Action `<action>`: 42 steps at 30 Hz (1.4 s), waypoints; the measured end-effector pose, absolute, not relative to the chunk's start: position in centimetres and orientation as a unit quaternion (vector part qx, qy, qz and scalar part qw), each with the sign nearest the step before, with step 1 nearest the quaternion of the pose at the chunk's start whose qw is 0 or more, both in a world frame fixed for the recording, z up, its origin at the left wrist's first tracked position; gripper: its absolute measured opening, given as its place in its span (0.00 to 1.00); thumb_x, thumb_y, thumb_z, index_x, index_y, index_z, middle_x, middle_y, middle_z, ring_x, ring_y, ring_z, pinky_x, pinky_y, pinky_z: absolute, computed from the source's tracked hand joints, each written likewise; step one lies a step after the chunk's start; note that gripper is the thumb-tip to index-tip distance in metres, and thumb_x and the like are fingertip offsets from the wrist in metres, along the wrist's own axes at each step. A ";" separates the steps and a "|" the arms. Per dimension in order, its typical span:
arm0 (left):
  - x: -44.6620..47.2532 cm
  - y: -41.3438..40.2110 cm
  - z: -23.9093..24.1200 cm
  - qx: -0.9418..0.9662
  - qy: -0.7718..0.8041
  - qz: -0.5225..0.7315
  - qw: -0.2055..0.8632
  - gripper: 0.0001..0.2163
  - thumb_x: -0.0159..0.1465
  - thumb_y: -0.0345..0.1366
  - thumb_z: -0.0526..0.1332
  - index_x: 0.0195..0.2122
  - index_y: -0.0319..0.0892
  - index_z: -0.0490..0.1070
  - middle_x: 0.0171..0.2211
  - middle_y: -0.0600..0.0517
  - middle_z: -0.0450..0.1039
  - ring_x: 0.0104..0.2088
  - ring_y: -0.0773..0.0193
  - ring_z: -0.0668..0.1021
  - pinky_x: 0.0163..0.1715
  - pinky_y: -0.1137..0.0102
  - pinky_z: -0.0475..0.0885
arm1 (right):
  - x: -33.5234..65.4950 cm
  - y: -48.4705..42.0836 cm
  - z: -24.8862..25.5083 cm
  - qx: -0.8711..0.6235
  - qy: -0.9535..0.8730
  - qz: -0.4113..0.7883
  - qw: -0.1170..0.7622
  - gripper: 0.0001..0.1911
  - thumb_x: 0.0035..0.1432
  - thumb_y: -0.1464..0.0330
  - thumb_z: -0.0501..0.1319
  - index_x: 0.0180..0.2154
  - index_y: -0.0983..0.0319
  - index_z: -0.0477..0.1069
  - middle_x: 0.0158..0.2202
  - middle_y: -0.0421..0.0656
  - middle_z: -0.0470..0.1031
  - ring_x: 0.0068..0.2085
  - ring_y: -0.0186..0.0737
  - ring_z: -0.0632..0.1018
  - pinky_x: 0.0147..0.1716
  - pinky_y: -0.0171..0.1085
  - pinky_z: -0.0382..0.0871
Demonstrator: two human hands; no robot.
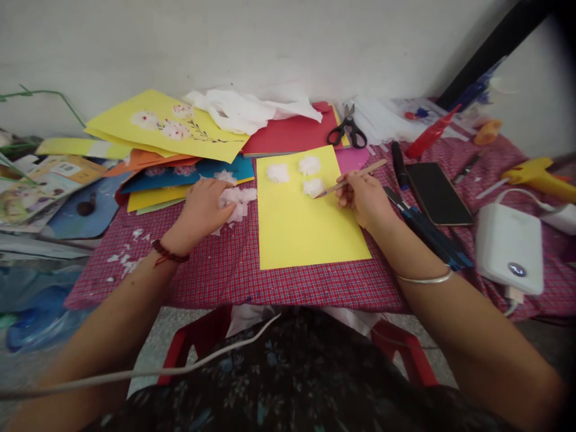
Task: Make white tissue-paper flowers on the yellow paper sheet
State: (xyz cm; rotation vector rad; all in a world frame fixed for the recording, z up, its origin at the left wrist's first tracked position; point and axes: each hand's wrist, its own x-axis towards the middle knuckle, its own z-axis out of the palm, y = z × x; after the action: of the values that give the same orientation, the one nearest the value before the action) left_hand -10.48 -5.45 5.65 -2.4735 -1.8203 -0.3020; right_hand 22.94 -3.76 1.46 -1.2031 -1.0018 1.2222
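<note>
A yellow sheet of paper (310, 234) lies in front of me, with three white tissue clumps on its upper part: one clump (278, 173) at left, another (309, 165) at top right, the third (312, 187) below that. Pinched in my right hand (360, 195) is a thin paintbrush (333, 188), its tip touching the lower right clump. My left hand (204, 207) rests left of the sheet, thumb and fingers apart, at the edge of a pile of torn white tissue pieces (240, 199). Its fingertips are partly hidden there.
Behind the sheet lie black-handled scissors (347, 129), crumpled white tissue (252, 111) and a yellow flower-decorated card (166, 126). To the right are a phone (438, 193), blue pens (429, 231), a red tube (432, 135), a yellow glue gun (537, 179) and a white power bank (508, 246).
</note>
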 end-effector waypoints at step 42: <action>-0.6 0.9 2.4 -0.618 -0.450 -0.273 -0.584 0.09 0.51 0.34 0.66 0.32 0.45 0.69 0.26 0.53 0.74 0.28 0.65 0.79 0.31 0.68 0.74 | 22.5 -3.9 1.6 -0.506 -0.487 0.486 0.520 0.12 0.61 0.61 0.63 0.30 0.61 0.68 0.21 0.36 0.74 0.14 0.24 0.67 0.12 0.28 0.56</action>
State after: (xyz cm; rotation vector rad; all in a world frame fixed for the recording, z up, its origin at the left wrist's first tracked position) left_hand -0.62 0.90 2.39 -3.3421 -2.4335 -1.4734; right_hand 22.48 -3.92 1.65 -1.2144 -1.1681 1.1645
